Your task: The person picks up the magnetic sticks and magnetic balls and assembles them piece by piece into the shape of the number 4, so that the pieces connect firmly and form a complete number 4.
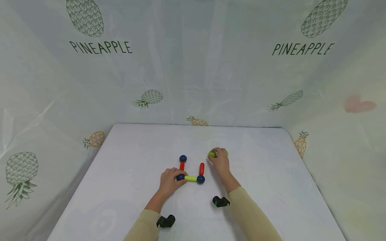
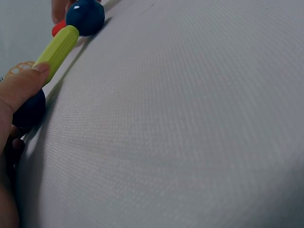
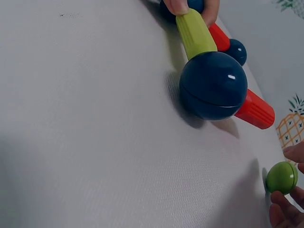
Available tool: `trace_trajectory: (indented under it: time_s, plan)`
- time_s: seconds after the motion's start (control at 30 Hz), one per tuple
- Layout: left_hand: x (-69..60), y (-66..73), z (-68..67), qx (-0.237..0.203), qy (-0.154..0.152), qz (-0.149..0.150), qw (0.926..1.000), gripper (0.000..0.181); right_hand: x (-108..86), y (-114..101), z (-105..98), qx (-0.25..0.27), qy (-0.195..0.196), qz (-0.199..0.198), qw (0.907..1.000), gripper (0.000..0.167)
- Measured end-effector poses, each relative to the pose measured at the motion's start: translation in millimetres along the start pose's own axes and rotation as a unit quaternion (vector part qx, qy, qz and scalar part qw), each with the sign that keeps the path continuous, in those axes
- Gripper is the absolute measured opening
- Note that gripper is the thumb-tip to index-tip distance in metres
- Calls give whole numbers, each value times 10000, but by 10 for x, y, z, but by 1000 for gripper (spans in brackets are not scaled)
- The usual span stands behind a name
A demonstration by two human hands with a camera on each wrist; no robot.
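The left grip pinches a yellow-green rod where it meets a blue ball. The right grip holds a green ball in its fingers; a red rod lies near, to that grip's left.

A: ok, what's on the table?
B: rod-and-ball frame, left hand on its near left corner.
A: and the right hand?
B: right of the frame, fingers around a separate ball.
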State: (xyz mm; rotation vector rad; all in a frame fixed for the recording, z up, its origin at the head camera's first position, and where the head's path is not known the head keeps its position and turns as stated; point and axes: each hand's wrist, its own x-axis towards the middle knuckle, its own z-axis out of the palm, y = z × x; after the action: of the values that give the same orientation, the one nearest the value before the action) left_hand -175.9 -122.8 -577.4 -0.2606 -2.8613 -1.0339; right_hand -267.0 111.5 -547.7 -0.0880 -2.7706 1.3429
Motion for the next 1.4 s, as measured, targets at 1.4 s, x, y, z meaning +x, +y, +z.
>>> trace_trajectory:
  time_s: [1.4]
  plan:
    - [0,-52,31,-56,-35,-22,10000,19,46,-10,54,-42,-83,0,10000,22]
